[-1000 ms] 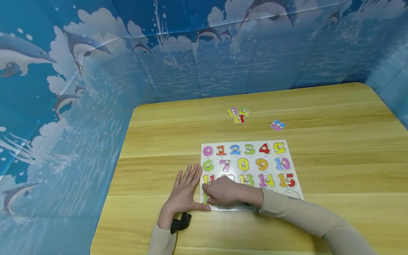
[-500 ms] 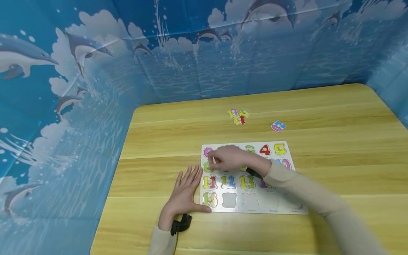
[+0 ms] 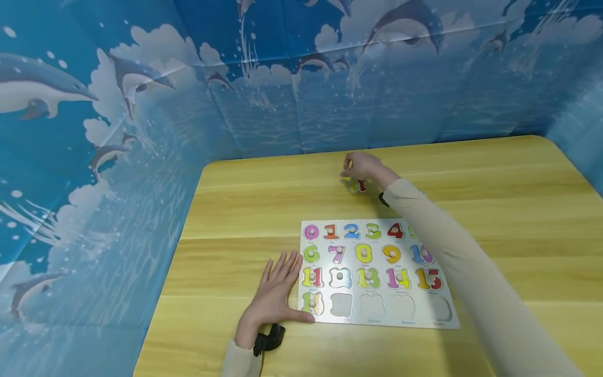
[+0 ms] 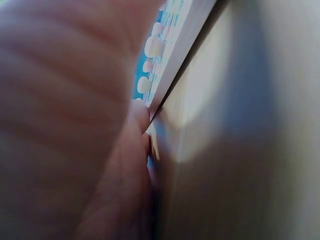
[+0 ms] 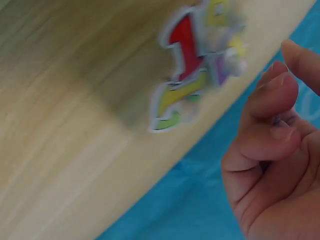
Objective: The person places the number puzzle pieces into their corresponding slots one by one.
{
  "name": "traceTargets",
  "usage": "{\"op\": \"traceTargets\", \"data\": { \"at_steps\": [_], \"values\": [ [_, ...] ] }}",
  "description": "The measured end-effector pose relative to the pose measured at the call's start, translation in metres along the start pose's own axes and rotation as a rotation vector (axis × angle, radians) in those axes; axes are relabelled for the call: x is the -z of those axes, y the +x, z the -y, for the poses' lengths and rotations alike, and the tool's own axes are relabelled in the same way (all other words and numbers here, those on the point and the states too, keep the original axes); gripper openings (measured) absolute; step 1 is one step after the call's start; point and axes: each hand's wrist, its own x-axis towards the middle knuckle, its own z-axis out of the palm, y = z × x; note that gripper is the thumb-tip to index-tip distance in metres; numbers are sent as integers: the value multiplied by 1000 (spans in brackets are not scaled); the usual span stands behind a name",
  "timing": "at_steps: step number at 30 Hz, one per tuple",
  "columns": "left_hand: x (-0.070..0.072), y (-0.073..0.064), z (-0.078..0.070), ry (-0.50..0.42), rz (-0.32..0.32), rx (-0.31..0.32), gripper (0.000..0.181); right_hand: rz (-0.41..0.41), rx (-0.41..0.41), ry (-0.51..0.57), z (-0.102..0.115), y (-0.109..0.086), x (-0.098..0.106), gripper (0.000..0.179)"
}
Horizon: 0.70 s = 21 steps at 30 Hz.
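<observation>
My left hand [image 3: 273, 298] lies flat with spread fingers along the left edge of a white number puzzle board [image 3: 352, 319], its thumb on the lower left corner. Pegged number pieces fill the upper three rows and the first place of the bottom row. Beyond the board, my right hand [image 3: 365, 166] is over a small cluster of number pieces. In the right wrist view, its thumb and forefinger stand apart with nothing between them, the other fingers curled. Beside them lie an 18 piece with a red 1 [image 5: 185, 47], a yellow-green piece [image 5: 175, 102] and a yellow-purple piece [image 5: 218, 67].
Several bare recesses [image 3: 372, 306] show in the bottom row. A blue tip of another piece [image 3: 422, 193] peeks out behind the right sleeve [image 3: 452, 251]. The wooden table [image 3: 235, 209] ends at a blue dolphin-print curtain [image 3: 282, 115].
My right hand has left the lower left of the board, crossed it and reached the cluster at the back. The left hand stays put. The head view has shifted slightly.
</observation>
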Motion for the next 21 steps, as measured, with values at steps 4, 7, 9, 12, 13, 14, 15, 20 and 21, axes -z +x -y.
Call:
{"op": "traceTargets", "data": {
  "at_steps": [4, 7, 9, 12, 13, 14, 15, 20, 21],
  "values": [
    [-1, 0, 0, 11, -2, -1, 127, 3, -46, -11, -9, 9, -6, 25],
    [-1, 0, 1, 14, -6, -4, 127, -11, -64, -16, -13, 11, -10, 24],
    [-1, 0, 1, 14, -4, -4, 127, -23, -76, -11, -15, 11, -11, 23],
    [-1, 0, 1, 15, -3, -3, 127, -40, -89, 9, -18, 11, -12, 21],
    [-1, 0, 1, 15, -3, -2, 127, -44, -92, 14, -18, 11, -12, 21],
    [-1, 0, 1, 13, -3, -2, 127, -47, -93, 20, -19, 12, -12, 21],
    [-1, 0, 2, 12, -4, -2, 127, -50, -97, 23, -20, 13, -12, 21],
    [-2, 0, 3, 9, -1, 3, 127, -63, -91, 13, -20, 15, -14, 21],
    [-2, 0, 4, 11, -1, 5, 127, -67, -83, 7, -21, 14, -14, 21]
  ]
}}
